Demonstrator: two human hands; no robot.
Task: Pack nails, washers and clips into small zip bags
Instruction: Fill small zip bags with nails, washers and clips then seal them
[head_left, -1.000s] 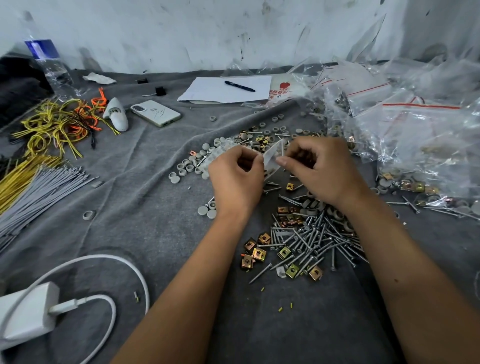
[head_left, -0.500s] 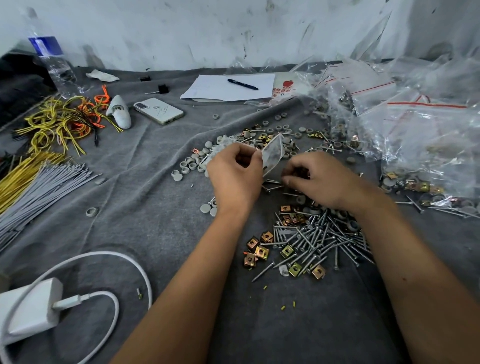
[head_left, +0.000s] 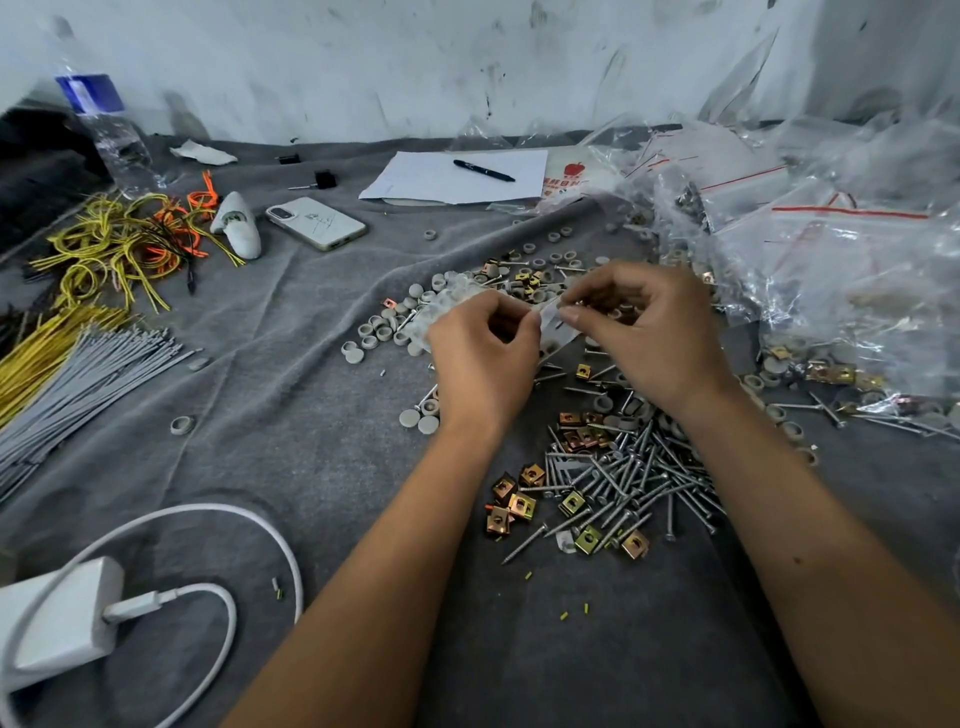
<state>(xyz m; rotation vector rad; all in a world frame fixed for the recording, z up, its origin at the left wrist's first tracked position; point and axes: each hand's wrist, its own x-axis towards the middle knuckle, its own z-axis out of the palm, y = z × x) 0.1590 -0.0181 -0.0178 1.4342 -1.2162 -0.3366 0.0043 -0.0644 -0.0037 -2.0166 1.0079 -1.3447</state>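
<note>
A grey cloth covers the counter (head_left: 311, 467) below a scuffed white wall. At centre, the left hand (head_left: 483, 358) and right hand (head_left: 649, 332) each pinch the small zip bag (head_left: 556, 325); it looks flimsy, slippery, best held at its mouth edges. Nails (head_left: 628, 478) lie at 5 o'clock.

A white plastic bag (head_left: 576, 179) at twelve o'clock bears a red apple logo. Red characters beneath it are too small to read.

Small clear zip bag (head_left: 558, 332) pinched above scattered nails (head_left: 631, 480), clips (head_left: 522, 505), washers (head_left: 382, 327).
</note>
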